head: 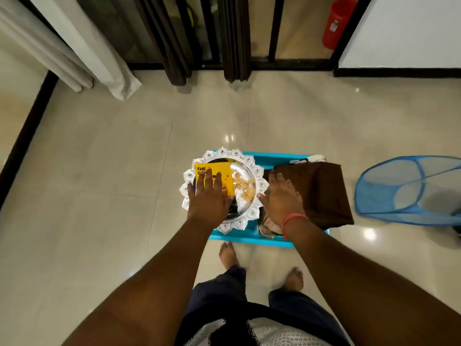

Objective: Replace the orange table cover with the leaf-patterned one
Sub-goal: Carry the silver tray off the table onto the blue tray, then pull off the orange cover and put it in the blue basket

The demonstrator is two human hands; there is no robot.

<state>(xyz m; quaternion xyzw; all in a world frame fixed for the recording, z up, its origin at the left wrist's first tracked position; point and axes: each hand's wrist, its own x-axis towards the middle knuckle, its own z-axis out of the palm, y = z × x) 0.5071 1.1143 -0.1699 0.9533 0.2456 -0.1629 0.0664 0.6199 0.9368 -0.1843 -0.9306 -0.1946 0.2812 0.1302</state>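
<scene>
1. Two hands are extended over a small blue bench [272,158] on the tiled floor [112,171].
2. Left hand [209,196]: fingers straight and spread, laid flat on a yellow book [224,171] lying in an ornate silver tray [259,176]; thumb out toward the tray's left rim.
3. Right hand [282,198]: fingers straight and relaxed, nothing gripped; held just right of the tray, over the near left edge of a folded brown cloth [321,191]. Contact with the cloth cannot be told. A red thread band [291,219] is worn on the wrist.
4. Small tan pieces are seen in the tray, between the two hands.
5. A patterned fabric [268,227] shows under the right wrist, below the brown cloth; pattern too hidden to identify. An orange cover is not discernible.
6. A blue mesh basket [409,191] lies tipped on the floor, well right of the right hand.
7. Curtains [99,58] and a red container [335,23] are seen far beyond the hands.
</scene>
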